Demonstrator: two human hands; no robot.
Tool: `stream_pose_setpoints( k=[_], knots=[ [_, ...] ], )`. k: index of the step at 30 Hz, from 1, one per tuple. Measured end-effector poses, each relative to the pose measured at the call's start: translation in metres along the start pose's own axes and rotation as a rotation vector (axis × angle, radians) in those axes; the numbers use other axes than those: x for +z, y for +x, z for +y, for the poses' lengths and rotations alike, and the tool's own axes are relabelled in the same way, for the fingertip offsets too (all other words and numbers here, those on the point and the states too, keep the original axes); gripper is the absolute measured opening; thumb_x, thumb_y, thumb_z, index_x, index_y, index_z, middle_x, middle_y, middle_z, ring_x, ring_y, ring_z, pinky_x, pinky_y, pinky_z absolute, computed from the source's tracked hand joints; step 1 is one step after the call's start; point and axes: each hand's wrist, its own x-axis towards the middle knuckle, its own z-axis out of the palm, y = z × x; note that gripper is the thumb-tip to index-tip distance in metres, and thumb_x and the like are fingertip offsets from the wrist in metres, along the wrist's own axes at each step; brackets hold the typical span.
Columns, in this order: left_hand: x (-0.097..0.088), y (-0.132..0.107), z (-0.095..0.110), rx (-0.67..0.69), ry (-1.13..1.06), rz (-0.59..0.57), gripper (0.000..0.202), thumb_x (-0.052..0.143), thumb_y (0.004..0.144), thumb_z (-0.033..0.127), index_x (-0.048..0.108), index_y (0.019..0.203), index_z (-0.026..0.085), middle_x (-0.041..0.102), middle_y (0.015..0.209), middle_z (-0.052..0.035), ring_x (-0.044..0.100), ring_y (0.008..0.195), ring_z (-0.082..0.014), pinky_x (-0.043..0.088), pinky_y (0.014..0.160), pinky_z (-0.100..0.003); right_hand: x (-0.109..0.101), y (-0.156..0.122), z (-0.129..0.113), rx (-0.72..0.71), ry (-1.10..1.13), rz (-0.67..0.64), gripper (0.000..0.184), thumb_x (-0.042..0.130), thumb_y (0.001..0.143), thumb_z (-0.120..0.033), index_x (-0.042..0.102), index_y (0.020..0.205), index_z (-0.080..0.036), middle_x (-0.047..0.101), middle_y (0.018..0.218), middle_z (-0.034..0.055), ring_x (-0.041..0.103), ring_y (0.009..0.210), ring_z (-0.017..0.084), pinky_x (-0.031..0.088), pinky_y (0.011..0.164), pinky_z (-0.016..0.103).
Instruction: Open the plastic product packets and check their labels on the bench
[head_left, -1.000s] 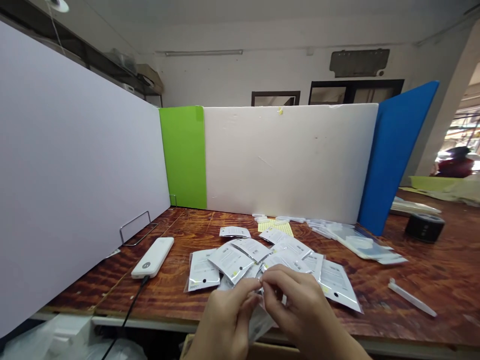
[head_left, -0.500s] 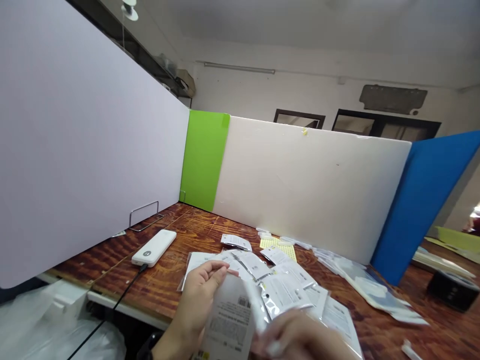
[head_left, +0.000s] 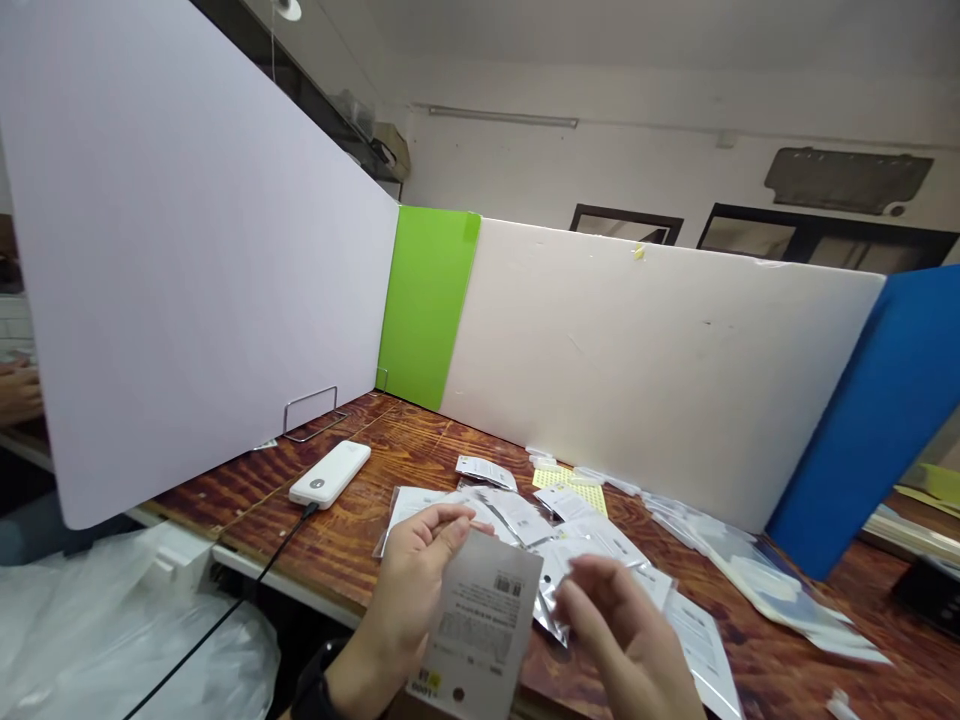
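Note:
My left hand [head_left: 416, 580] is closed on a grey-white printed card [head_left: 484, 620], with thumb and fingers at its upper left edge. The card's text and barcode appear upside down, and a round hole shows near its lower end. To the right of the card is my right hand [head_left: 622, 640], its fingers loosely curled and thumb apart, with nothing visible between them. Behind both hands lies a spread of clear packets with white printed cards [head_left: 517, 515]. A silvery packet [head_left: 551, 610] shows between the card and my right hand.
A white power bank [head_left: 330, 475] with a black cable [head_left: 255, 590] lies at left. Yellow sticker sheet [head_left: 570, 487] and clear plastic pieces [head_left: 750, 570] lie along the white partition [head_left: 637, 370]. A plastic bag [head_left: 187, 640] hangs below the table edge. Another person's hand [head_left: 19, 392] shows far left.
My right hand has moved up and away from the card, and its fingers have loosened. My left hand still holds the card, whose right edge is now uncovered. The view has shifted slightly left.

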Motion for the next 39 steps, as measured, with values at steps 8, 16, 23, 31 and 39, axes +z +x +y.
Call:
stream_pose_setpoints(
  k=[8,16,23,31,39],
  knots=[
    [0.003,-0.006,0.001,-0.164,-0.017,-0.116,0.031,0.084,0.060,0.031,0.067,0.080,0.013,0.073,0.071,-0.0056,0.063,0.057,-0.0137,0.050,0.055,-0.024,0.004,0.017,0.003,0.294,0.614,-0.264,0.036,0.073,0.074,-0.045,0.072,0.097,-0.017,0.074,0.090,0.0084,0.066,0.084,0.021,0.051,0.075,0.030],
    [-0.007,-0.006,0.008,-0.306,0.097,-0.155,0.032,0.083,0.063,0.030,0.069,0.087,0.013,0.076,0.086,-0.0101,0.066,0.064,-0.0149,0.050,0.055,-0.022,-0.007,0.021,0.001,0.373,0.798,-0.391,0.030,0.075,0.074,-0.038,0.075,0.093,-0.014,0.072,0.076,0.0062,0.064,0.067,0.013,0.050,0.064,0.024],
    [-0.016,-0.010,0.011,-0.316,0.220,-0.255,0.033,0.079,0.069,0.027,0.069,0.096,0.013,0.075,0.093,-0.0120,0.069,0.077,-0.0198,0.053,0.067,-0.027,-0.017,0.019,0.009,0.403,0.718,-0.442,0.028,0.073,0.076,-0.039,0.074,0.094,-0.018,0.073,0.081,0.0056,0.067,0.071,0.014,0.051,0.065,0.024],
    [-0.016,-0.011,0.011,-0.260,0.258,-0.231,0.033,0.078,0.069,0.027,0.070,0.099,0.016,0.076,0.085,-0.0091,0.068,0.070,-0.0174,0.052,0.067,-0.026,-0.021,0.018,-0.002,0.295,0.506,-0.394,0.029,0.066,0.081,-0.046,0.074,0.094,-0.022,0.073,0.079,0.0032,0.066,0.073,0.015,0.052,0.065,0.023],
    [-0.017,-0.015,0.008,-0.120,0.267,-0.262,0.007,0.074,0.068,0.017,0.078,0.073,0.021,0.077,0.075,-0.0046,0.067,0.069,-0.0148,0.050,0.066,-0.020,-0.031,0.011,-0.004,0.040,0.271,-0.323,0.018,0.060,0.086,-0.036,0.076,0.096,-0.032,0.075,0.085,0.0010,0.067,0.077,0.016,0.053,0.068,0.024]
  ],
)
